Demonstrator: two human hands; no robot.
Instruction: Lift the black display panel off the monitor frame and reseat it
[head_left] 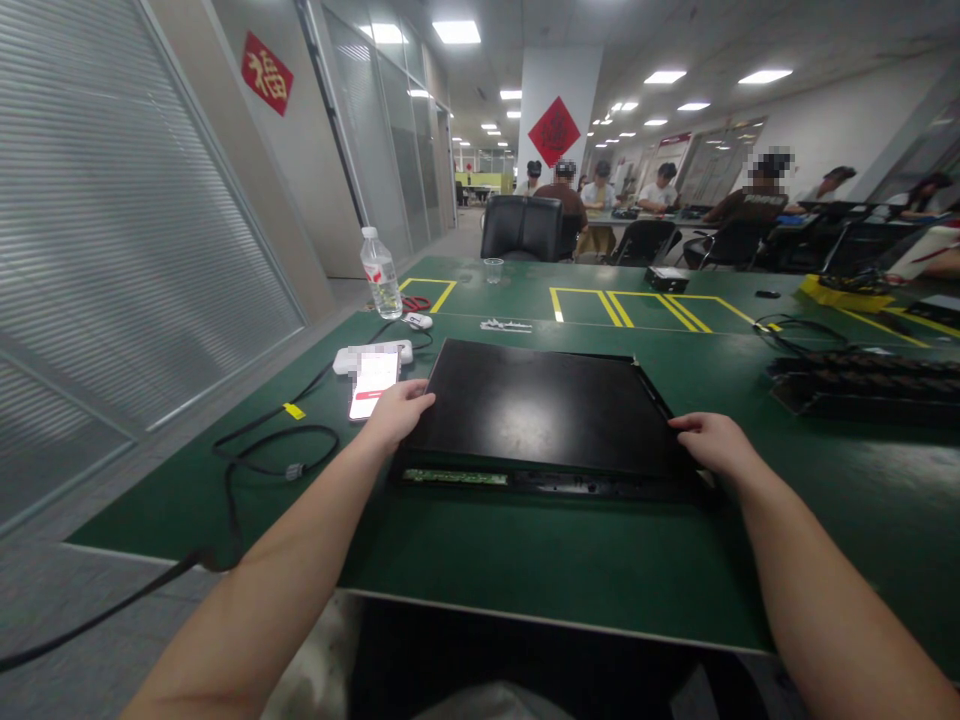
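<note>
A flat black screen panel (540, 405) lies slightly askew over a black frame (622, 487) on the table in front of me. A narrow green circuit board (454, 478) shows along the frame's near side. My left hand (399, 412) is closed on the panel's left edge, thumb on top, fingers partly hidden. At the right edge, my right hand (712, 442) pinches the panel near its front corner. Beyond my left hand are a lit phone (375, 385) and a white power strip (352, 358).
The green table (540, 565) also carries a water bottle (382, 280), red scissors (416, 303), a black cable (277, 435), white strips (506, 325), a clear cup (493, 268) and, at right, long black parts (870, 385). Several people sit at tables behind.
</note>
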